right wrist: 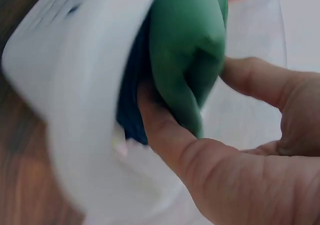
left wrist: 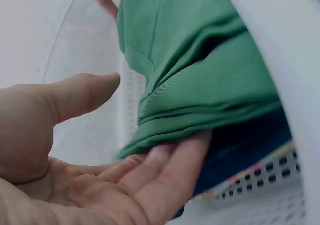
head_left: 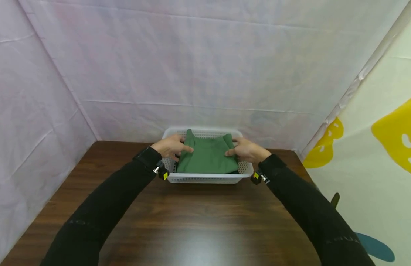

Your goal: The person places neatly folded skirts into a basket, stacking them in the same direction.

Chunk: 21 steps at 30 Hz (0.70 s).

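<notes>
A folded green garment (head_left: 209, 157) lies in a white plastic basket (head_left: 205, 179); its exact kind is hidden by the folds. My left hand (head_left: 173, 146) is at its left side, the nearly straight fingers (left wrist: 175, 170) tucked under the edge and the thumb held off the cloth in the left wrist view. On the opposite side, my right hand (head_left: 248, 149) holds the garment's edge between the thumb and a finger that reaches beneath. Dark blue fabric (left wrist: 245, 145) shows below the green one, above a strip with a coloured print.
The basket stands at the back of a brown wooden table (head_left: 199, 218), close to a pale cloth wall (head_left: 205, 66). At the right hangs a light sheet with yellow shapes (head_left: 396, 131). The basket's rim (right wrist: 95, 100) rises close beside my right hand.
</notes>
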Each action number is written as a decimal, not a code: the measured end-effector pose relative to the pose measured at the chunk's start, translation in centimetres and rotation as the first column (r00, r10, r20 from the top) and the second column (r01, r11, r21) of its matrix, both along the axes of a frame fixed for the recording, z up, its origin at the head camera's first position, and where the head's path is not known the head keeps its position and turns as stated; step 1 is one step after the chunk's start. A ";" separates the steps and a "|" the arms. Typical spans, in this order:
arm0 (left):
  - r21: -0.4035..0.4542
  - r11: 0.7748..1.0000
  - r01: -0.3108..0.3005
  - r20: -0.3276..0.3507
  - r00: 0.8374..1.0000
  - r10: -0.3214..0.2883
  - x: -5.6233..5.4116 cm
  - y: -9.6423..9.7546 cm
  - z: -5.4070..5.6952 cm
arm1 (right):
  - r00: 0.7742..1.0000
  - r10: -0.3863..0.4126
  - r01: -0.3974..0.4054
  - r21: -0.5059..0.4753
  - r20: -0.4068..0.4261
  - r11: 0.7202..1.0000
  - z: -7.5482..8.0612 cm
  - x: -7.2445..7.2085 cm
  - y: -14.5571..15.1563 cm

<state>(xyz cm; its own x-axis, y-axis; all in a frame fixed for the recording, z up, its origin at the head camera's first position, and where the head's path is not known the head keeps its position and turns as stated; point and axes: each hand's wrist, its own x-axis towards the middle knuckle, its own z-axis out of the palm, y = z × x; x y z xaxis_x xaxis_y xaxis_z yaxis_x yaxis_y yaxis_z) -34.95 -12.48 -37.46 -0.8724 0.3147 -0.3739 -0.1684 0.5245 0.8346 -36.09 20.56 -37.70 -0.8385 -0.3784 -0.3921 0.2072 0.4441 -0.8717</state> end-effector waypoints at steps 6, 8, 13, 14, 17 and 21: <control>-0.034 0.999 -0.032 0.012 0.999 0.033 0.6 -0.7 -0.2 | 0.991 0.076 -0.054 0.192 -0.109 0.980 0.3 0.8 1.1; -0.032 0.999 -0.037 0.002 0.999 0.037 0.8 -1.0 -0.3 | 0.987 0.094 -0.062 0.225 -0.132 0.972 0.4 1.1 1.3; -0.046 0.999 -0.011 -0.056 0.998 0.009 1.2 -1.6 -0.2 | 0.978 0.122 -0.081 0.230 -0.171 0.970 0.3 1.7 2.1; -0.047 0.999 -0.003 -0.067 0.998 0.000 1.3 -1.7 -0.2 | 0.975 0.131 -0.088 0.227 -0.182 0.970 0.3 1.8 2.2; -0.057 0.998 0.020 -0.113 0.993 -0.026 1.6 -2.1 -0.2 | 0.960 0.159 -0.104 0.235 -0.229 0.966 0.3 2.0 2.7; -0.121 0.992 0.040 -0.216 0.974 -0.066 2.1 -2.9 -0.3 | 0.923 0.202 -0.108 0.284 -0.327 0.953 0.3 2.1 3.6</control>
